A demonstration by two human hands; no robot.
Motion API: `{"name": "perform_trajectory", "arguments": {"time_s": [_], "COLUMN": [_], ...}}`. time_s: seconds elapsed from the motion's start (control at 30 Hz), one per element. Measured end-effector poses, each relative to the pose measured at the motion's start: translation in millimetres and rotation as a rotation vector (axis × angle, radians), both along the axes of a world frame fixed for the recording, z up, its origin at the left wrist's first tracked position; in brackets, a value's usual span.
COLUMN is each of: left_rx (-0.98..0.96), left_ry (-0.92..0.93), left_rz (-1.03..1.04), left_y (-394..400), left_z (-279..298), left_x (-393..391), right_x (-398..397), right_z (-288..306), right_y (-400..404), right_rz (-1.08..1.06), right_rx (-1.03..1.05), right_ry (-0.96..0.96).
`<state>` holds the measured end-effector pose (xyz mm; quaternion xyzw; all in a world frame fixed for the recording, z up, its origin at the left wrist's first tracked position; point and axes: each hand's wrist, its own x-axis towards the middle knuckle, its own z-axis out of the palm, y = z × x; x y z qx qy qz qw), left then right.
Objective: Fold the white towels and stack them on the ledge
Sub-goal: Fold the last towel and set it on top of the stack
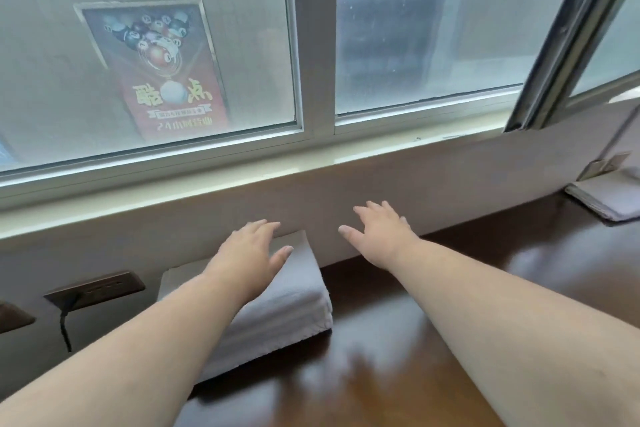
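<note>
A stack of folded white towels (284, 302) lies on the dark wooden ledge (398, 340), pushed against the wall below the window. My left hand (251, 253) rests flat on top of the stack with straight fingers. Just right of the stack, my right hand (379, 230) hovers with its fingers spread and holds nothing. Another folded white towel (604, 198) lies at the far right of the ledge.
A window with frosted panes and a white sill (311, 163) runs above the wall. A poster (156, 69) shows through the left pane. Wall sockets (95, 289) with a black cable sit left of the stack. An open window sash (568, 38) leans in at the right.
</note>
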<state>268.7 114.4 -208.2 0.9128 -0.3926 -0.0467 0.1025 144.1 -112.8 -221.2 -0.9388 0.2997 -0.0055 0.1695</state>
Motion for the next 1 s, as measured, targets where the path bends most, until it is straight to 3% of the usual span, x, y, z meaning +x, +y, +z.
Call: {"name": "perform_trajectory", "arguments": {"time_s": [0.27,0.63,1.0], "left_rx": [-0.116,-0.281,-0.254], "left_ry": [-0.098,-0.078,-0.006], "left_rz": [-0.208,-0.450,-0.549], "left_y": [-94.6,-234.7,-343.2], "left_z": [68.2,132.4,131.9], "left_x": [-118.6,-330.7,-438.7], "right_x": [-168.4,-432.9,-571.6], "right_z": [77.0,164.9,159.2], "right_y": [-68.7,-151.6,-229.3], "right_rz": [-0.117,-0.303,-0.545], "right_rx": [-0.055,-0.233,-0.171], "right_ry": [-0.132,-0.229,-0.262]}}
